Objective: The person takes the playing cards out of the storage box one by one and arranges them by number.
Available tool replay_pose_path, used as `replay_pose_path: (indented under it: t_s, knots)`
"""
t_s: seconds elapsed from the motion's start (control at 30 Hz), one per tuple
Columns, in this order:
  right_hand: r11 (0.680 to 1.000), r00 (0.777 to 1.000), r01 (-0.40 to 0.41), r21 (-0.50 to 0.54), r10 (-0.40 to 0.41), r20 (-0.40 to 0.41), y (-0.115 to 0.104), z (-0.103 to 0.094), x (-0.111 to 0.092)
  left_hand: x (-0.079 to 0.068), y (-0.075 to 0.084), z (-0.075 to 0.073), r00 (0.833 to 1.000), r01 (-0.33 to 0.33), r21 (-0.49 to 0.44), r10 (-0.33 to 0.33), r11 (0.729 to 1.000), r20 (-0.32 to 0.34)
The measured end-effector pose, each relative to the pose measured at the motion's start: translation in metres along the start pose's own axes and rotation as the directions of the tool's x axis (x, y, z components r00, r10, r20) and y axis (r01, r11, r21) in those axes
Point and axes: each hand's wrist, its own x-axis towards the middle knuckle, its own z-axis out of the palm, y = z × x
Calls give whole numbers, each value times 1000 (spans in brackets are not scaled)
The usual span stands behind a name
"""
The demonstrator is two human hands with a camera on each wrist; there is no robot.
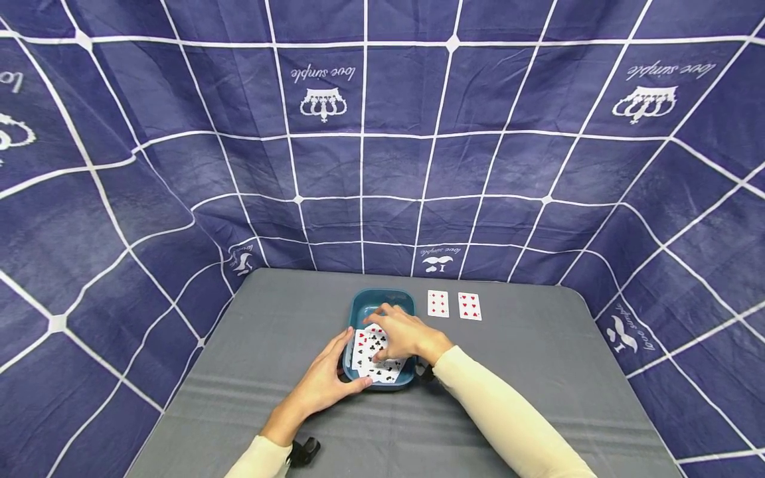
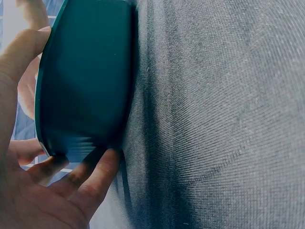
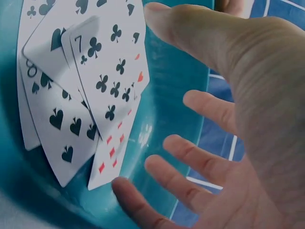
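Note:
A teal plastic box [image 1: 366, 304] stands on the grey table, with a loose pile of playing cards [image 1: 363, 355] inside. My left hand [image 1: 323, 382] holds the box's near left corner, thumb along the near rim and fingers against the left wall [image 2: 86, 71]. Over the box, my right hand [image 1: 406, 334] reaches in from the right with spread fingers. Its thumb lies at the edge of the pile in the right wrist view. A seven of clubs [image 3: 102, 76] is on top there, overlapping an eight of spades [image 3: 57, 112] and a diamonds card [image 3: 112, 155].
Two face-up cards, a six of diamonds [image 1: 438, 303] and a six of hearts [image 1: 469, 307], lie side by side to the right of the box. Blue curtains with white lines [image 1: 394, 166] enclose the grey table [image 1: 538, 372] at the back and sides.

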Motion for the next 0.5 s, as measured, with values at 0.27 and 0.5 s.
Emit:
replay_pose_path:
  t_s: [0.27, 0.5]
  knots:
    - [997, 996, -35, -65, 40, 80, -3, 8, 6, -1, 0, 1, 1000, -5, -1, 5, 1000, -5]
    - [990, 993, -40, -138, 55, 108, -8, 12, 12, 0, -1, 1, 1000, 11, 0, -11, 1000, 1]
